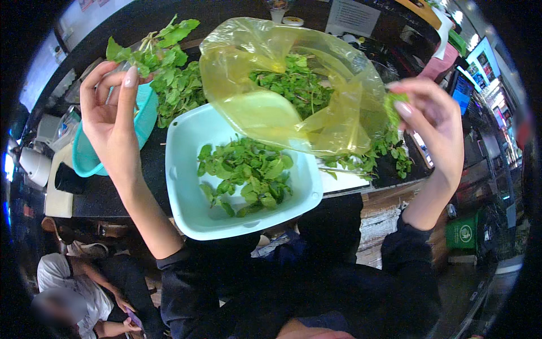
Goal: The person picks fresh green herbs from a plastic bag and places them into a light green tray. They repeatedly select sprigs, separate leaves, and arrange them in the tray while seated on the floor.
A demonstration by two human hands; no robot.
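My left hand point(114, 97) is raised at the left, its fingertips closed on leafy herb stems point(163, 55) whose leaves hang over a larger green pile. On the right, my right hand point(427, 110) pinches a green leaf point(394, 108) between thumb and fingers. Between the hands, a pale blue plastic basin point(180, 203) holds mint-like sprigs point(250, 173). Over its far edge lies an open yellow translucent plastic bag point(228, 63) with more herbs point(296, 84) in it. Further sprigs point(381, 152) lie right of the basin, below my right hand.
A turquoise plastic colander point(84, 156) stands behind my left hand on the black counter point(118, 199). A dark phone-like object point(70, 178) lies further left. A printed sheet point(353, 17) is at the far side. At lower left sits a person point(84, 292) holding a phone. A green bin point(463, 233) stands lower right.
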